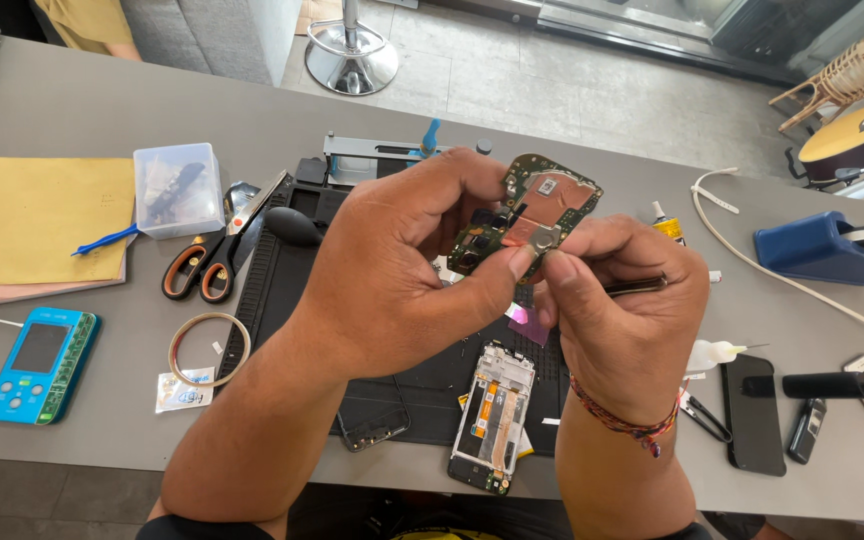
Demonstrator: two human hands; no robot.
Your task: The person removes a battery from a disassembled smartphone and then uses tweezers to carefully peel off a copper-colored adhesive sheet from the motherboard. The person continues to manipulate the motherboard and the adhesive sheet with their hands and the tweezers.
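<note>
My left hand (402, 275) and my right hand (617, 310) hold up a green phone circuit board (530, 210) with copper foil patches, above a black work mat (282, 270). My left thumb and fingers pinch the board's lower left side. My right thumb presses on a small metal shield on the board, and a thin dark tool (637, 286) lies across my right fingers. Below my hands on the mat lies an opened phone frame (492, 415) with an orange flex cable, and beside it a clear phone cover (374, 420).
On the grey table: orange-handled scissors (207, 262), a clear plastic box (178, 188), a tape ring (209, 348), a blue handheld tester (40, 365), a yellow envelope (37, 215), a blue tape dispenser (827, 245), a black phone (752, 410), glue bottles, a white cable.
</note>
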